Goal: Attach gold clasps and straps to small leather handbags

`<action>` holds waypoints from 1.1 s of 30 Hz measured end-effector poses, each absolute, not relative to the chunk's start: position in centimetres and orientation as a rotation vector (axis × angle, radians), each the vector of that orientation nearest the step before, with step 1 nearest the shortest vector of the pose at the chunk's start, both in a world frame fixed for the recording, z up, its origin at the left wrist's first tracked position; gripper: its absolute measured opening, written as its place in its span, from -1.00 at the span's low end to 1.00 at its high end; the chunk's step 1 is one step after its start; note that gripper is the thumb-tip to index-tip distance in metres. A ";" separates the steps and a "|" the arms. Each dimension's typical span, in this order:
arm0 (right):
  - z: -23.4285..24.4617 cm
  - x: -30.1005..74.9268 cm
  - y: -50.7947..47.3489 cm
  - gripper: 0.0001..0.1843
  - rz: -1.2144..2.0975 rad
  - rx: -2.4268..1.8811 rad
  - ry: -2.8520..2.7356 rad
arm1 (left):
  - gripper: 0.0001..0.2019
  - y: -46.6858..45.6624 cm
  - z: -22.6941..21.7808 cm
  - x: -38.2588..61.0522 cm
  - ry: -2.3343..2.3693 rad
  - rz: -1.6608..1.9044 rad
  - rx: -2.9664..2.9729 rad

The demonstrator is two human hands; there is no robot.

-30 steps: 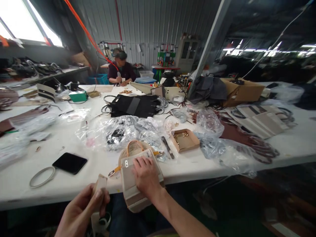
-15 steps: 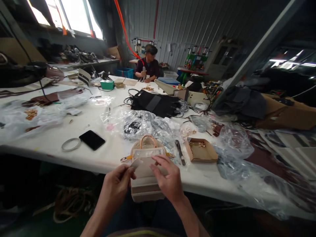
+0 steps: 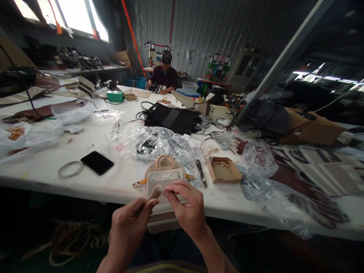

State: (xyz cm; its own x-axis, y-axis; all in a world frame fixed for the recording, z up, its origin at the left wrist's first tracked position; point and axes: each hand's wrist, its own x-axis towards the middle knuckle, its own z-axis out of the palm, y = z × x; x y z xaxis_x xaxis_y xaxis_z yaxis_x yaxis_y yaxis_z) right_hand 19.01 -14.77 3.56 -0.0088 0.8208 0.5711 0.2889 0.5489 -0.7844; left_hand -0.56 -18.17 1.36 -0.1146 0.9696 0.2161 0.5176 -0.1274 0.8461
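Note:
A small beige handbag (image 3: 165,184) with a tan rounded handle and tan side straps rests at the table's front edge, its lower part hanging toward me. In front of it, my left hand (image 3: 132,218) pinches one end of a thin pale strip (image 3: 156,192). Fingertips of my right hand (image 3: 187,206) are closed on the strip's other end, so it bows upward between the two hands. Whether the strip is joined to the handbag is hidden by my fingers. A dark, flat-handled tool (image 3: 201,173) lies just right of the handbag.
A cardboard tray (image 3: 224,174) with small gold fittings is to the right, near crumpled clear plastic (image 3: 261,157). Leftward lie a black phone (image 3: 97,162) and a roll of tape (image 3: 70,169). Black bags (image 3: 170,118) are stacked farther back. A co-worker (image 3: 164,76) sits across the table.
My right hand has moved left and taken the strip's free end, which now bends upward. The view has shifted slightly right. The co-worker's hands have moved apart.

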 end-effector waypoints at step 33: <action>1.9 19.9 -15.1 -0.81 1.009 -1.111 -1.487 | -0.32 -18.4 -2.3 0.8 1.522 1.323 1.858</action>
State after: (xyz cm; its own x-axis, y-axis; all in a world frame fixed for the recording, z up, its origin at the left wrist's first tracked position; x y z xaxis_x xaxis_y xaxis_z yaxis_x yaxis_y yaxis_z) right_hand 19.89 -15.09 1.93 -0.0964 0.9703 0.2221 0.1516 0.2348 -0.9601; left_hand 0.80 -18.35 -2.34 -0.0387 0.9102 0.4123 0.5350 -0.3296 0.7779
